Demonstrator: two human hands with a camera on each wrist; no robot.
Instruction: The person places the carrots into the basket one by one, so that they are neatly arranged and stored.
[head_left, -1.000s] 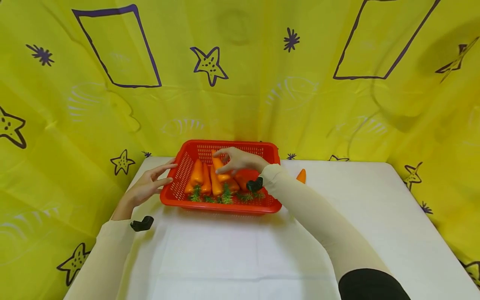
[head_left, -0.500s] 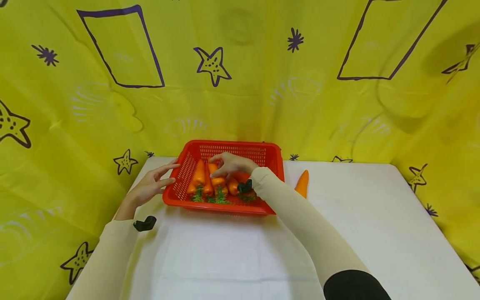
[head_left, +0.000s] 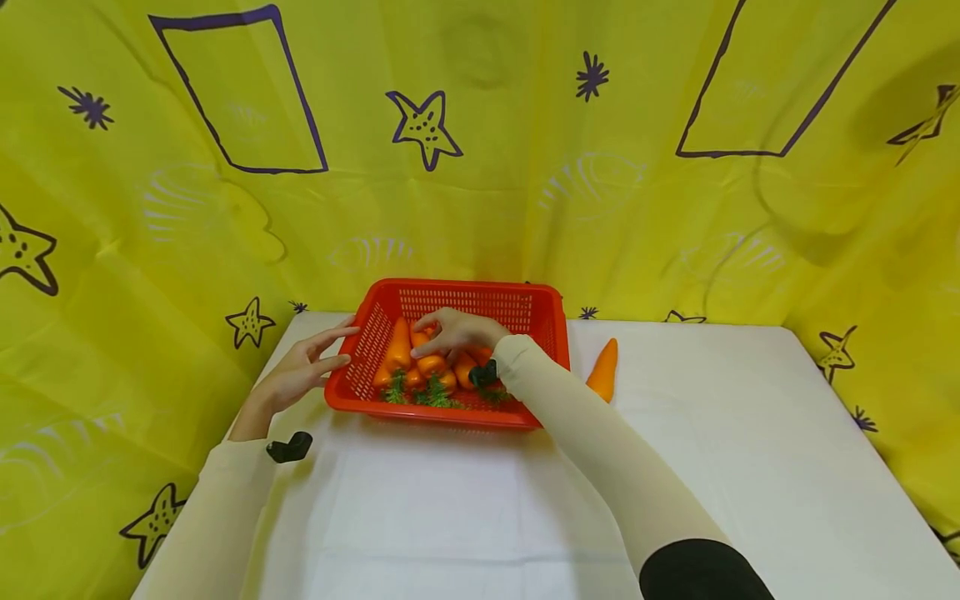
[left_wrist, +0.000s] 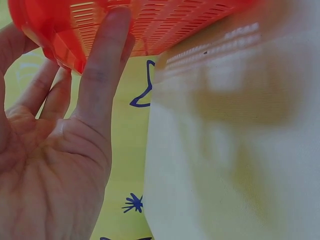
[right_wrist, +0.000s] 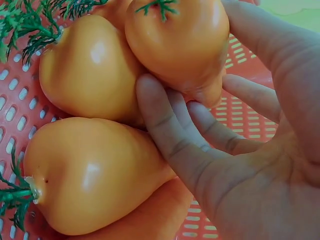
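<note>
Several smooth orange carrots [head_left: 400,346] with green leafy tops lie in a red plastic basket [head_left: 348,400]. My right hand [head_left: 459,330] is inside the basket, its fingers bent round the sides of one carrot [right_wrist: 177,40], stem end toward me. In the right wrist view, one fingertip [right_wrist: 150,90] meets that carrot's underside, beside two other carrots. My left hand [head_left: 296,371] is at the basket's left end, fingers fairly straight and spread. Its fingertips touch the rim and outer wall, as the left wrist view shows. My right forearm hides the basket's right front corner.
Another carrot [head_left: 602,371] lies on the white tabletop [head_left: 712,433] to the right of the basket, partly behind my right sleeve. A yellow curtain [head_left: 487,192] printed with stars and fish hangs behind and along both sides of the table.
My right hand has moved slightly left and down in the basket, bringing its carrot lower among the others. The left hand keeps its place at the rim.
</note>
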